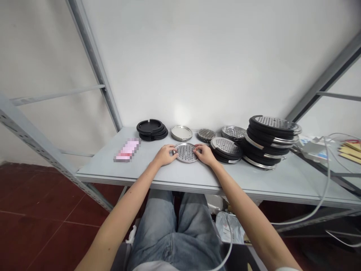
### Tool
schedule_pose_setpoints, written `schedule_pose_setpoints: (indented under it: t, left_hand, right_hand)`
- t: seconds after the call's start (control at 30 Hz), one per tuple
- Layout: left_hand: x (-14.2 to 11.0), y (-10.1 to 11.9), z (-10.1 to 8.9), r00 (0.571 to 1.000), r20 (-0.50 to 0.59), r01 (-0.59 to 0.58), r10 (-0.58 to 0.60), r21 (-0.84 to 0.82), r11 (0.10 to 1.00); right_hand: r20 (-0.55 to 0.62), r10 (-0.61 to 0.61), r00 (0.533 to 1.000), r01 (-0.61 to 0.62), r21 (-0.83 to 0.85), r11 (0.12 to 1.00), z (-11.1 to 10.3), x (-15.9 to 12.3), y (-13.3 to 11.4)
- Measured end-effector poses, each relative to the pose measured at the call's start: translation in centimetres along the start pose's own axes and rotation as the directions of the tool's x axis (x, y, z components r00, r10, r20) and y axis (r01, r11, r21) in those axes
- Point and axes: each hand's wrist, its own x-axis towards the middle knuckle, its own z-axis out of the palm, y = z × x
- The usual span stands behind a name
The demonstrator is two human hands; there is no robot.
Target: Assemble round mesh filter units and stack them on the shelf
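A round metal plate full of holes (186, 153), with a raised shiny rim, lies on the grey shelf top (180, 175) in front of me. My left hand (166, 155) grips its left edge between thumb and fingers. On the opposite edge, my right hand (205, 153) holds it in the same way. Just behind it is a short stack of plain metal discs (182, 132). Beside that sits a pile of smaller perforated discs (206, 134). Black rings with a perforated disc on top (226, 146) stand close to my right hand.
Black round trays (151, 130) are stacked at the back left, near a blurred pink item (126, 149). A tall stack of black-and-metal discs (270, 141) rises at the right. More perforated metal plates (234, 131) lie behind. A white cable (324, 195) hangs over the front edge.
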Motion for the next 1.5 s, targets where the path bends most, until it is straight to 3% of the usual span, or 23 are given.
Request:
schedule_pose_setpoints:
  t: [0.4,0.67,1.07,1.5]
  left_hand:
    - [-0.11,0.22,-0.21,0.999,-0.002,0.036,-0.036,0.01,0.999]
    - [-0.17,0.15,-0.21,0.999,0.005,0.034,-0.034,0.016,0.999]
    - [-0.11,0.06,-0.16,0.999,0.039,-0.026,0.026,-0.005,1.0]
    - [-0.11,0.13,-0.36,0.995,0.098,-0.009,0.007,0.016,1.0]
  right_hand:
    - [0.016,-0.027,1.0,0.028,-0.032,0.999,0.19,-0.06,0.43]
    - [0.101,-0.016,0.995,0.015,0.011,1.0,-0.5,-0.15,0.12]
    - [0.021,-0.07,0.997,0.07,-0.009,0.997,-0.36,-0.36,0.58]
    - [0.006,-0.036,0.999,0.036,-0.068,0.997,0.36,-0.07,0.71]
